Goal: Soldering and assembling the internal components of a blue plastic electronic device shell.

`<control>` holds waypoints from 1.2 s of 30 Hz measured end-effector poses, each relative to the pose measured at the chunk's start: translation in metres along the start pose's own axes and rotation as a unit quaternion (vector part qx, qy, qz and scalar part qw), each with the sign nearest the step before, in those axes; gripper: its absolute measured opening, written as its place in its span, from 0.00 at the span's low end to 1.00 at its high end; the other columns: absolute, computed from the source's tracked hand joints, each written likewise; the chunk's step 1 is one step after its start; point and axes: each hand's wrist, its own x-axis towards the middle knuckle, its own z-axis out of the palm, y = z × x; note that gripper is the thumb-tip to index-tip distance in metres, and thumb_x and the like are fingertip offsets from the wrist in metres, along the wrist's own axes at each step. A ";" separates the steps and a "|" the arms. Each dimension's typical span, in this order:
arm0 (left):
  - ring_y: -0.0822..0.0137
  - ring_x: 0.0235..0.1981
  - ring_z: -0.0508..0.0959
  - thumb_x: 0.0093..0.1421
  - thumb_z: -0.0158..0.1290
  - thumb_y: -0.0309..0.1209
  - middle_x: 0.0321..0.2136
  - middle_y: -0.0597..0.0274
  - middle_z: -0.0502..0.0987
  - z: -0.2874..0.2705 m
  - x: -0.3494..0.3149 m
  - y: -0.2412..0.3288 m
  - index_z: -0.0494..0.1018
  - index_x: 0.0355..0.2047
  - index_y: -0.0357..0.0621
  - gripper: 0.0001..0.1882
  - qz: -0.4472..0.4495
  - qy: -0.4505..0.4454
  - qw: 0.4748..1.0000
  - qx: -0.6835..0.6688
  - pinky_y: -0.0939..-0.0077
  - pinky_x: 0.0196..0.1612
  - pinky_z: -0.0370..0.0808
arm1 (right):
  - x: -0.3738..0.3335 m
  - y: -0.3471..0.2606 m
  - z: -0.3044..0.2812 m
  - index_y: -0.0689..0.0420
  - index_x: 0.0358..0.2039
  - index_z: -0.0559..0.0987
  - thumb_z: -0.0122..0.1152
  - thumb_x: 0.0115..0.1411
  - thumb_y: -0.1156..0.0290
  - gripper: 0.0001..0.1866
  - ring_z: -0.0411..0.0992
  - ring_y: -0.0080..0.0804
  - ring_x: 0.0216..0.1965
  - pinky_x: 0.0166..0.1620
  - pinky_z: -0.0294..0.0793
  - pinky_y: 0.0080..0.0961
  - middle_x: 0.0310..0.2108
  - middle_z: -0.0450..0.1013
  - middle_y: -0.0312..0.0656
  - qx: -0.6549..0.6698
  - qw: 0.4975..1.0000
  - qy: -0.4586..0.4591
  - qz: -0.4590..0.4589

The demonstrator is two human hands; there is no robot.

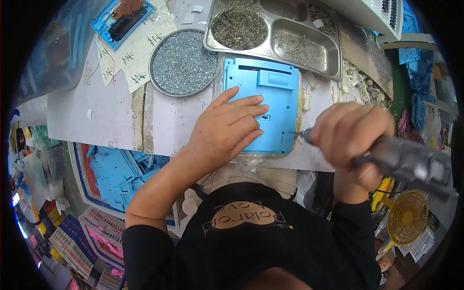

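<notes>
A light blue plastic casing (278, 104) lies on the work table in front of me, its back face up, with small holes and a raised block near its far edge. My left hand (224, 125) rests flat on the casing's left half, fingers stretched out and holding nothing. My right hand (350, 133) grips a dark electric screwdriver (411, 162), blurred by motion. The screwdriver's tip is by the casing's lower right edge, near a hole; whether it touches cannot be made out. Under the casing is a clear, yellowish padded base (263, 156), mostly hidden.
A round tin (151, 63) of screws stands left of the casing. Behind is a steel compartment tray (270, 35) with small metal parts. Pale plastic pieces (355, 87) lie at right. Another blue casing (121, 24) lies far left. A bin of blue parts (113, 176) sits below; a yellow fan (407, 217) stands right.
</notes>
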 end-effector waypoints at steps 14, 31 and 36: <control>0.60 0.57 0.80 0.54 0.67 0.27 0.48 0.60 0.84 -0.001 0.000 -0.002 0.78 0.32 0.44 0.08 -0.002 0.007 1.000 -0.004 0.50 0.65 0.68 | 0.018 0.008 -0.015 0.53 0.35 0.74 0.61 0.64 0.62 0.10 0.64 0.26 0.16 0.27 0.67 0.29 0.14 0.65 0.30 -0.088 0.994 -0.008 -0.068; 0.60 0.56 0.81 0.56 0.65 0.25 0.45 0.60 0.84 0.003 -0.004 -0.005 0.80 0.38 0.44 0.10 -0.015 0.042 0.998 -0.042 0.50 0.65 0.68 | 0.070 0.037 -0.050 0.56 0.43 0.73 0.57 0.66 0.61 0.12 0.58 0.20 0.15 0.26 0.59 0.25 0.14 0.59 0.27 -0.086 0.995 -0.019 -0.037; 0.61 0.51 0.83 0.55 0.65 0.23 0.42 0.60 0.85 0.005 -0.003 0.000 0.80 0.39 0.44 0.11 -0.006 0.096 0.994 -0.058 0.48 0.65 0.67 | 0.051 0.000 0.008 0.48 0.38 0.73 0.67 0.64 0.56 0.14 0.66 0.15 0.15 0.23 0.63 0.16 0.16 0.69 0.23 0.030 0.997 -0.023 -0.063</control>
